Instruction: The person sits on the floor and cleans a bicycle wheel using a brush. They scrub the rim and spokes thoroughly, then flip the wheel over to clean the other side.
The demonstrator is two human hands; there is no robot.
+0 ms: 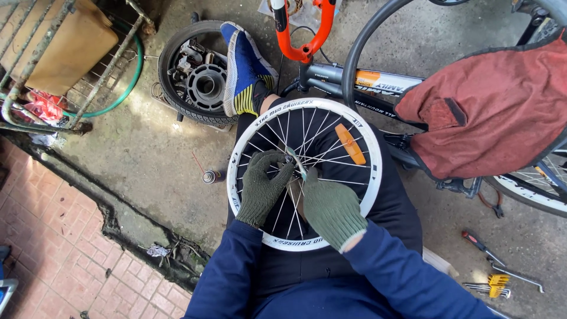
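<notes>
Centrally, both gloved hands, left hand [263, 188] and right hand [331, 208], work inside the white wheel rim [371, 155].

Left hand [264, 184]: dark grey-green knitted work glove, ribbed at the cuff.
Right hand [332, 208]: lighter green knitted glove, its cuff edged in pale thread.
Sleeves [390, 274]: navy blue, long, loose and creased at the elbows.
Trousers [401, 195]: black.
Shoe [245, 68]: blue trainer, yellow-and-black striped heel, dark sock above it.
</notes>
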